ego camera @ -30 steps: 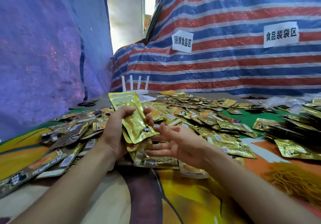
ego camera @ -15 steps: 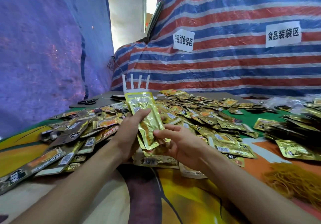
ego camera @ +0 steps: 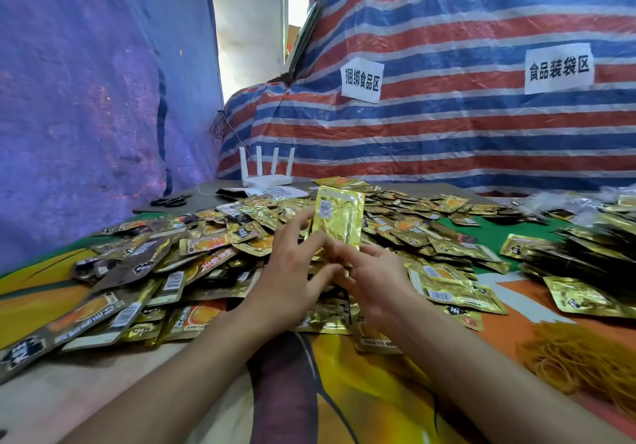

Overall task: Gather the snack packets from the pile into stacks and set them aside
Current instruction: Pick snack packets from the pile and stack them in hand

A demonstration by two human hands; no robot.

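Note:
A wide pile of gold and brown snack packets [ego camera: 213,254] covers the table in front of me. Above its near middle, both hands hold a small stack of gold packets [ego camera: 339,216] upright, barcode side toward me. My left hand [ego camera: 292,275] grips the stack's lower left edge with the fingers curled round it. My right hand [ego camera: 370,276] pinches the stack's bottom from the right. Gathered stacks of packets [ego camera: 585,257] lie at the far right.
A heap of yellow rubber bands [ego camera: 578,361] lies at the near right. A white router [ego camera: 266,176] and black scissors [ego camera: 170,200] sit at the back of the table. Blue and striped tarps close off the left and the back.
The held packets have swung from tilted left to upright and moved right and farther away. My right hand has closed in from open beside them to pinching their bottom.

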